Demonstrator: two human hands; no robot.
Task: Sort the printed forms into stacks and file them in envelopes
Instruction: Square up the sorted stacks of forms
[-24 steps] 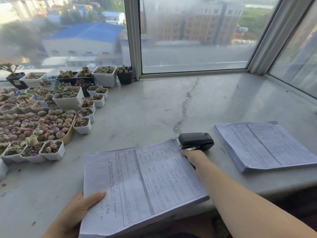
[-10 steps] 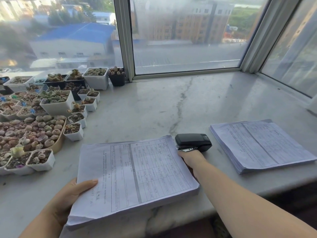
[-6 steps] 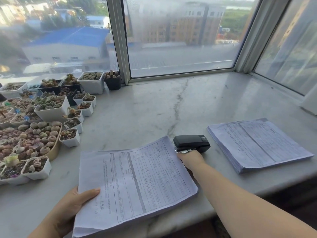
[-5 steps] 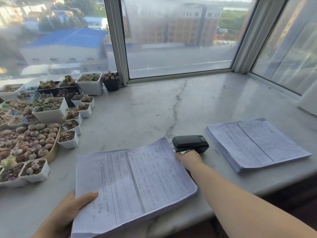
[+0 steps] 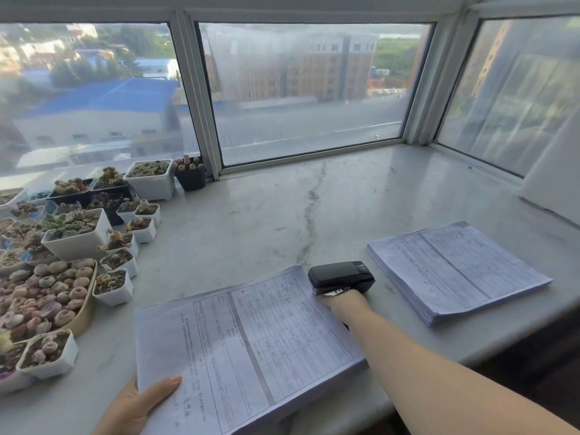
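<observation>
Head view: small square white pots (image 5: 113, 287) of pebble-like succulents crowd the left of a pale marble table (image 5: 251, 221). Left hand (image 5: 138, 403) pinches the near corner of a thick stack of printed forms (image 5: 244, 343). Right hand (image 5: 342, 304) grips a black stapler (image 5: 340, 274) at the stack's far corner. Second stack (image 5: 455, 268) lies flat, well right.

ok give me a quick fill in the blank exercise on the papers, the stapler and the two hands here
1. The left hand grips the near corner of the ____ stack of forms.
2. The right hand is at the black ____, at that stack's far corner.
3. The second stack of forms lies untouched to the ____ of the stapler.
4. Left of the papers, small pots hold ____.

Missing words: nearer; stapler; right; succulents
</observation>
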